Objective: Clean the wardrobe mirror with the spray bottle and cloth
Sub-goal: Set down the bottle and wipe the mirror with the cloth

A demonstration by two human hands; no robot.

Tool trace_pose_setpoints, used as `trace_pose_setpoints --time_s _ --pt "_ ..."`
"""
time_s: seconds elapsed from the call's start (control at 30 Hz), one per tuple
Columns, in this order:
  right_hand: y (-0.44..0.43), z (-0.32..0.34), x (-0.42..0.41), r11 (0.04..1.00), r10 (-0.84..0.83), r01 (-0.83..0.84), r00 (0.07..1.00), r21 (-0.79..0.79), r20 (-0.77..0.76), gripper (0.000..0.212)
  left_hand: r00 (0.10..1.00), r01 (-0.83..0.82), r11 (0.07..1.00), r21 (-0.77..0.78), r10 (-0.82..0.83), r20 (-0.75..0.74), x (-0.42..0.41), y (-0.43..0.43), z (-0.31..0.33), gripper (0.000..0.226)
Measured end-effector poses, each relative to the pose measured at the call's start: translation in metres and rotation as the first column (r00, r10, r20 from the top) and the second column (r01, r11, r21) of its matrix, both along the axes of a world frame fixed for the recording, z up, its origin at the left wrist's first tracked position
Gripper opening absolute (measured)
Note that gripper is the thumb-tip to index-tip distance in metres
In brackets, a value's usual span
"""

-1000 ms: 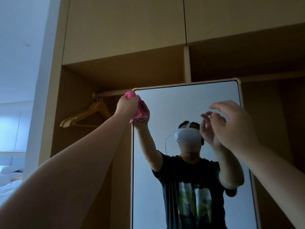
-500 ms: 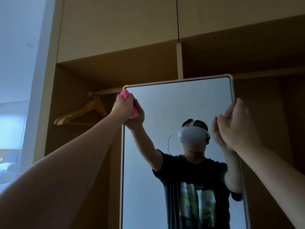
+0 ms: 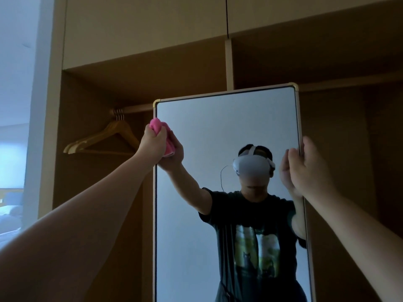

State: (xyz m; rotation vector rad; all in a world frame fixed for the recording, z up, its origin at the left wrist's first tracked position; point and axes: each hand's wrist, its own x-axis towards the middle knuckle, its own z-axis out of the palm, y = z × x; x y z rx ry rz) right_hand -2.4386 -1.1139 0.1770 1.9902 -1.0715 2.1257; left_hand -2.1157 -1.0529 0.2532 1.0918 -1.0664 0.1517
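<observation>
A gold-framed wardrobe mirror [image 3: 226,149] fills the open wardrobe [image 3: 152,62]; the right hand [image 3: 309,168], now moved to its three-o'clock edge, steadies it, fingers together; the left hand [image 3: 153,142], lower at ten o'clock, clenches the pink cloth [image 3: 160,129] against glass; wiping proceeds, spray bottle unseen.

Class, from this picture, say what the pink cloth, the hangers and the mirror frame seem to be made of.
Pink cloth: soft fuzzy fabric, probably microfibre; it bunches.
Hangers: pale wood, it seems, with metal hooks.
Mirror frame: thin, pale, likely painted metal, with brassy corner caps.
</observation>
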Motion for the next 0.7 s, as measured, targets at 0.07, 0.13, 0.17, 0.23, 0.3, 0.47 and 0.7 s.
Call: trace_pose_setpoints --time_s 0.07,0.13,0.17,0.23,0.3,0.47,0.7 --pt "0.001 -0.003 0.0 0.999 0.032 -0.031 0.999 0.035 -0.027 0.03 0.996 0.072 0.997 0.038 -0.074 0.055 0.0 0.009 -0.006 0.038" --pt "0.004 -0.005 -0.001 0.998 0.022 -0.018 0.997 0.066 -0.073 0.048 0.993 0.098 0.993 0.058 -0.102 0.059 -0.002 0.016 -0.012 0.04" --pt "0.005 -0.007 -0.002 0.998 0.013 -0.007 0.996 0.066 -0.093 0.05 0.993 0.101 0.993 0.061 -0.105 0.057 -0.003 0.017 -0.015 0.04" --pt "0.008 -0.01 -0.002 0.997 -0.004 0.013 0.992 0.073 -0.126 0.052 0.993 0.105 0.992 0.063 -0.108 0.054 -0.006 0.02 -0.022 0.041" --pt "0.012 -0.013 -0.002 0.996 -0.01 0.022 0.99 0.083 -0.142 0.054 0.992 0.109 0.991 0.074 -0.113 0.06 -0.008 0.023 -0.028 0.04" --pt "0.019 -0.02 -0.003 0.995 0.037 -0.024 0.991 0.099 -0.132 0.055 0.99 0.117 0.988 0.1 -0.124 0.067 -0.012 0.028 -0.041 0.028" --pt "0.027 -0.036 -0.004 0.988 0.004 0.026 0.982 0.155 -0.191 0.064 0.988 0.144 0.985 0.098 -0.148 0.04 -0.017 0.035 -0.061 0.029"
